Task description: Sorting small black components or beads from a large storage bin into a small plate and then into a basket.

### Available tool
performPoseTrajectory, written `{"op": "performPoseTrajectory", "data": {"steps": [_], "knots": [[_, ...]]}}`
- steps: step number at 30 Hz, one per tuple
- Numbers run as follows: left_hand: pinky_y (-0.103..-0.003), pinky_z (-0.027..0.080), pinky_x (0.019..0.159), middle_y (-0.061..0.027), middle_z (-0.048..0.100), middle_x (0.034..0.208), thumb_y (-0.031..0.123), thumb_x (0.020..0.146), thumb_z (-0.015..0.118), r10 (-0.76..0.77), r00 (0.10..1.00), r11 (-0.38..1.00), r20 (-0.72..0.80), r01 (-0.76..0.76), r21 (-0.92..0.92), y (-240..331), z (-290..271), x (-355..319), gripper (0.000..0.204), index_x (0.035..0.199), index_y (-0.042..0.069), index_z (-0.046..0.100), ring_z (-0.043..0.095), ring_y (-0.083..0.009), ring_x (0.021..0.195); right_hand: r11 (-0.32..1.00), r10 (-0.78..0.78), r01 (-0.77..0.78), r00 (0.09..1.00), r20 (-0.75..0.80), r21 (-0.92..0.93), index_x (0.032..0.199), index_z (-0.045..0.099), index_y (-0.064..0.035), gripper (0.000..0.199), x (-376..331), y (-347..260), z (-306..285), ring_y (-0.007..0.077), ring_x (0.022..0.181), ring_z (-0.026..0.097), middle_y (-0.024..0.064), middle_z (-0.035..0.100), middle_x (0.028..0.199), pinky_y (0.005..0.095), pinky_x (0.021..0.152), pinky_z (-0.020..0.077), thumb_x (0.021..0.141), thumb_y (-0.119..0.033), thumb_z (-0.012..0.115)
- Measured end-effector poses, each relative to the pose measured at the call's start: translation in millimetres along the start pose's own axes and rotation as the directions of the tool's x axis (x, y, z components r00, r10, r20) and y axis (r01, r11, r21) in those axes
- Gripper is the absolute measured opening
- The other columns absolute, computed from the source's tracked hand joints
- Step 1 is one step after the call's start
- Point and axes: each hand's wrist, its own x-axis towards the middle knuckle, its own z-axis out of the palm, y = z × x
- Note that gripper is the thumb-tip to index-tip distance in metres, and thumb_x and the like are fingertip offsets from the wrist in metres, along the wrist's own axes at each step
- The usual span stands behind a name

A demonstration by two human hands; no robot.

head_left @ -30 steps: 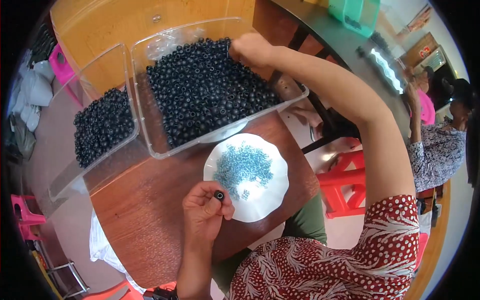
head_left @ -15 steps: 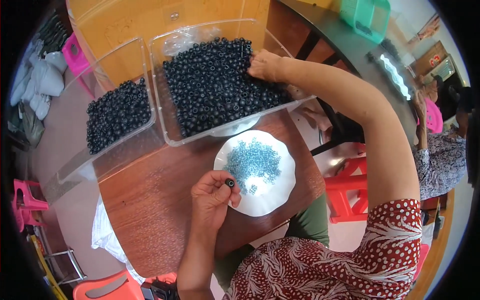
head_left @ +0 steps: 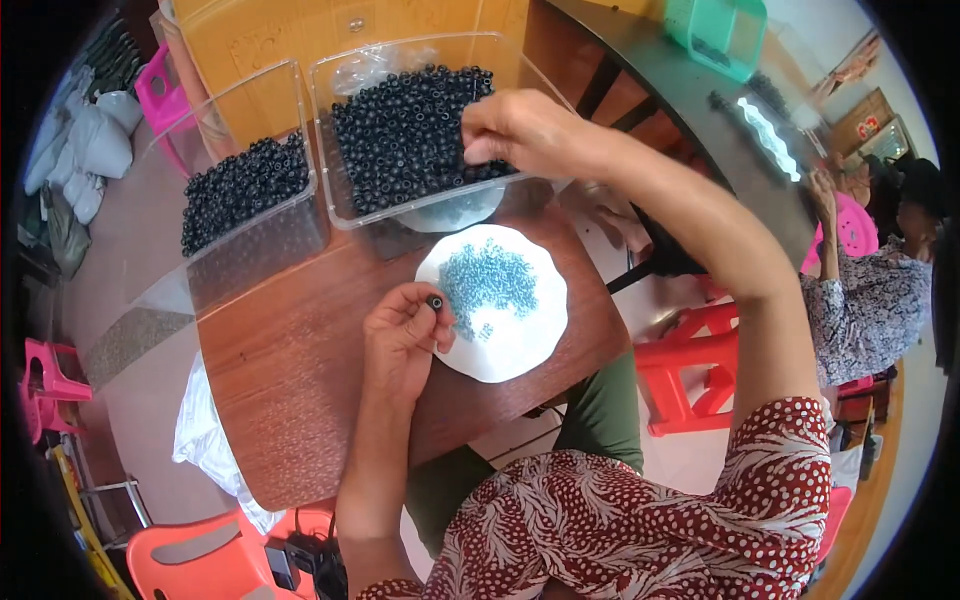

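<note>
1. Right hand (head_left: 520, 130) reaches into the larger clear bin (head_left: 335, 140) of black beads (head_left: 400, 140) at the table's far edge — fingers curled down among them, pinched; a second ago it lay farther right in the bin.
2. Left hand (head_left: 400, 340) grips one black bead (head_left: 435, 301) by its fingertips, as before, at the near-left rim of the white plate (head_left: 520, 345).
3. Blue rings (head_left: 488, 283) lie heaped on the plate.

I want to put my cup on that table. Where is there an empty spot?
The biggest bare patch is the brown wooden table left of the left hand, below the smaller bin of black beads. The far side is crowded: the big bin, where the right hand reaches, and the white plate of blue bits.
</note>
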Motion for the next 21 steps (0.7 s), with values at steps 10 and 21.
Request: {"op": "performPoseTrajectory", "data": {"steps": [10,21], "knots": [[-0.027,0.043,0.052,-0.0127,0.059,0.078,0.005,0.083,0.055,-0.102,0.995,0.989,0.004,0.102,-0.108,-12.0,14.8,-5.3,0.013,0.095,-0.002,0.055,0.054,-0.0163,0.06,0.288,0.356,-0.264,0.922,0.153,0.921,0.083,0.062,0.0005,0.012,-68.1,-99.7,23.3,0.0067,0.074,0.053,0.001,0.057,0.074,0.0214,0.068,0.0441,0.072,0.004,0.064],[-0.027,0.045,0.052,-0.0132,0.062,0.078,0.004,0.082,0.057,-0.116,0.993,0.989,-0.015,0.114,-0.094,-15.2,31.5,-5.9,0.016,0.097,-0.003,0.056,0.057,-0.0162,0.06,0.53,0.395,-0.119,0.911,-0.119,0.84,0.076,0.063,0.0005,0.015,-87.6,-105.8,47.8,0.0114,0.074,0.055,0.0058,0.059,0.079,0.0236,0.068,0.044,0.063,0.005,0.069]]}}
